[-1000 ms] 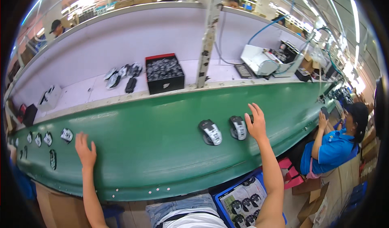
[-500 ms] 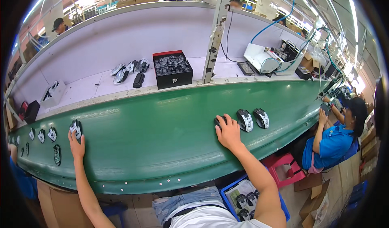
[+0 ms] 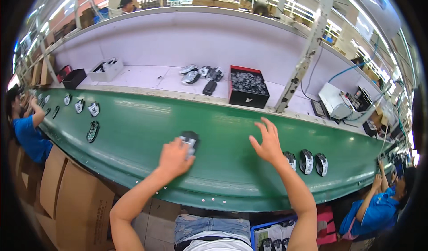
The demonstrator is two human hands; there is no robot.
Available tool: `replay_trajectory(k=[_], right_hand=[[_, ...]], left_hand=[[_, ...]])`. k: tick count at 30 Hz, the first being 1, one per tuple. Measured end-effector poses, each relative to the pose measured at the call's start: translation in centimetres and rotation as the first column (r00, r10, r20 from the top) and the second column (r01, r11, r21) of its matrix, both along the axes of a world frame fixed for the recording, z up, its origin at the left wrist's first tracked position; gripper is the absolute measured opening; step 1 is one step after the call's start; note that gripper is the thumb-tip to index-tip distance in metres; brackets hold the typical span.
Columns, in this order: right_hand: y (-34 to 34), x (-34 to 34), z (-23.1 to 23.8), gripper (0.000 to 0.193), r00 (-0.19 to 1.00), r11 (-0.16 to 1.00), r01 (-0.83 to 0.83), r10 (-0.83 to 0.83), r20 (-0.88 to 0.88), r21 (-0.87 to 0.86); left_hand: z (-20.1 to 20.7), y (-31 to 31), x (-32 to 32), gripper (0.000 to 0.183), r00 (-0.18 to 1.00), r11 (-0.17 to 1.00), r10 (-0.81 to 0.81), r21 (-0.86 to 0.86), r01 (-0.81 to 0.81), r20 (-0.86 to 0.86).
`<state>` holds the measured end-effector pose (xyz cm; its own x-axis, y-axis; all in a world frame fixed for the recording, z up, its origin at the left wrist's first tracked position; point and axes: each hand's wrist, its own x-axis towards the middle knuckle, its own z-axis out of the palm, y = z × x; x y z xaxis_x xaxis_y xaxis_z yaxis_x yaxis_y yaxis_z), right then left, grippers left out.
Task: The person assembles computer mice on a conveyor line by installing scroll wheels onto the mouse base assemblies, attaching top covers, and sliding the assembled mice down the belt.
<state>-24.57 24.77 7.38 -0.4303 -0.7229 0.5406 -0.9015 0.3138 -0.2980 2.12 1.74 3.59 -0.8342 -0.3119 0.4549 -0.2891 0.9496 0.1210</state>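
Note:
My left hand is closed on a black and grey computer mouse on the green belt, a little left of the middle. Motion blurs both slightly, and the palm covers the mouse's near end. Off to its right, my right hand hovers over the belt, fingers spread and nothing in them. Just right of that wrist is a row of mice: one partly hidden by my forearm, a second and a third, all with pale patterned tops.
Several mouse parts and a dark shell lie on the left belt. The shelf behind bears a black box of small dark parts, mouse shells and a white bin. Co-workers in blue sit at both ends.
My left hand has brought its mouse rightward along the belt to the middle. The right hand has let go of its mouse beside the other two and lifted away. The view has turned left.

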Motion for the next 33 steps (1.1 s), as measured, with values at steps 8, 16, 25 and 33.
replay_trajectory(k=[8,16,25,33], right_hand=[[-12.2,-7.0,1.7,0.043,0.942,0.982,-0.167,0.134,0.308,0.085],[-9.2,-5.1,0.9,0.042,0.974,0.975,-0.219,0.221,-0.059,0.038],[-15.9,-17.7,1.9,0.037,0.994,0.998,0.038,-0.042,-0.099,-0.041],[-20.0,-20.2,2.0,0.056,0.881,0.792,0.409,-0.472,0.030,0.452]], left_hand=[[1.2,-3.0,-4.1,0.040,0.937,0.948,-0.153,0.222,0.229,-0.313],[-1.5,-26.3,16.9,0.090,0.359,0.321,0.906,0.189,-0.928,0.225],[-5.4,-18.0,14.2,0.060,0.712,0.709,0.702,0.094,-0.699,0.003],[-1.5,-4.7,2.8,0.041,0.989,0.947,0.136,0.286,-0.144,0.051]])
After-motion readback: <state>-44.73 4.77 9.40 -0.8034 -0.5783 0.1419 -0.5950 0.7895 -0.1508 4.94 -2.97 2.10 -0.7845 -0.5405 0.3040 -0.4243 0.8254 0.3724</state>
